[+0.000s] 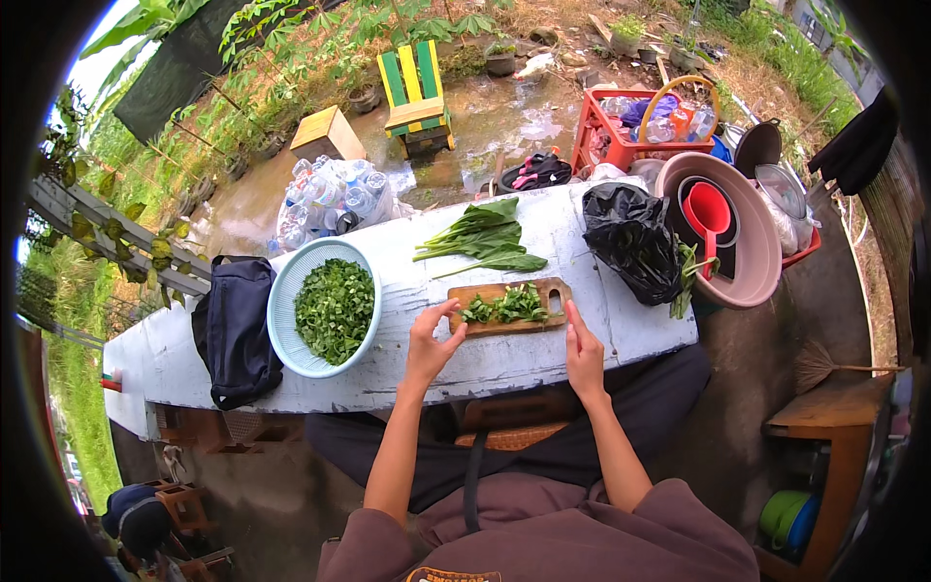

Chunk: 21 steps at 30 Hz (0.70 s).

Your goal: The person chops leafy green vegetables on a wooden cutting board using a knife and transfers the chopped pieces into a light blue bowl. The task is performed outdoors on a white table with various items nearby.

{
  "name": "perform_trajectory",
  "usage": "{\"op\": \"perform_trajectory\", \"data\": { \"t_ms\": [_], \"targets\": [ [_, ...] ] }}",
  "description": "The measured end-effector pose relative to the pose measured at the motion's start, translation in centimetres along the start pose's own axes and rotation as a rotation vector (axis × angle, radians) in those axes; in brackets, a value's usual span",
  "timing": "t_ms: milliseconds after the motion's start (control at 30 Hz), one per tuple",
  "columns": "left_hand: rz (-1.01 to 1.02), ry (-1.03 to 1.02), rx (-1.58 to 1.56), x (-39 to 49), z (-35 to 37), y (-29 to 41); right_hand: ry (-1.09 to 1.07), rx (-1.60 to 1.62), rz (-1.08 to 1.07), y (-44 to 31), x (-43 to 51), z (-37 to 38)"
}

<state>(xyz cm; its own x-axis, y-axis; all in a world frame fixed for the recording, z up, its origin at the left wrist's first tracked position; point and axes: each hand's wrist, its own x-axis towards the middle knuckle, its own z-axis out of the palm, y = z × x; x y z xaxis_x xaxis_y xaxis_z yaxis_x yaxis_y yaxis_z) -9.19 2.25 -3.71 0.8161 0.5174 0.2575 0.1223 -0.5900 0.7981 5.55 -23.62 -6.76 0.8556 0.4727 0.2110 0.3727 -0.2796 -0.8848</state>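
Note:
A wooden cutting board (494, 329) lies crosswise on the white tabletop before me, bearing a small heap of chopped green leaves and stems (518, 304). My left hand (428, 348) is at the board's left end, thumb and forefinger spread against its corners. At the other end, beside the handle hole, my right hand (586, 358) has its fingers extended along the edge; whether they grip is unclear. Whole long-stemmed leaves (486, 236) lie just beyond the board. To the left stands a light blue plastic colander (275, 309) filled with chopped greens (334, 313). No knife shows.
A dark blue bag (240, 331) lies left of the colander on the painted table (414, 371). On the right are a black plastic bag (629, 240), leafy stems (684, 280) and a pink basin (753, 254) holding a red dipper (707, 207). Bagged plastic bottles (334, 195) stand beyond the table.

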Motion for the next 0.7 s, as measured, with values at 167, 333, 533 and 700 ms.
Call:
{"op": "perform_trajectory", "data": {
  "t_ms": [167,333,533,700],
  "targets": [
    [0.031,-0.333,0.32,2.6,-2.2,-1.2,0.004,0.016,-0.015,-0.5,0.1,0.0],
    [0.073,-0.568,0.41,4.7,-1.9,-1.9,-0.011,-0.016,0.002,-0.5,0.3,0.2],
    [0.028,-0.593,0.494,4.2,-1.5,0.0,0.016,0.014,0.033,-0.3,0.3,0.2],
    [0.037,-0.478,0.223,0.3,-0.7,-2.1,-0.089,0.016,0.125,-0.9,0.1,-0.3]
  ]
}}
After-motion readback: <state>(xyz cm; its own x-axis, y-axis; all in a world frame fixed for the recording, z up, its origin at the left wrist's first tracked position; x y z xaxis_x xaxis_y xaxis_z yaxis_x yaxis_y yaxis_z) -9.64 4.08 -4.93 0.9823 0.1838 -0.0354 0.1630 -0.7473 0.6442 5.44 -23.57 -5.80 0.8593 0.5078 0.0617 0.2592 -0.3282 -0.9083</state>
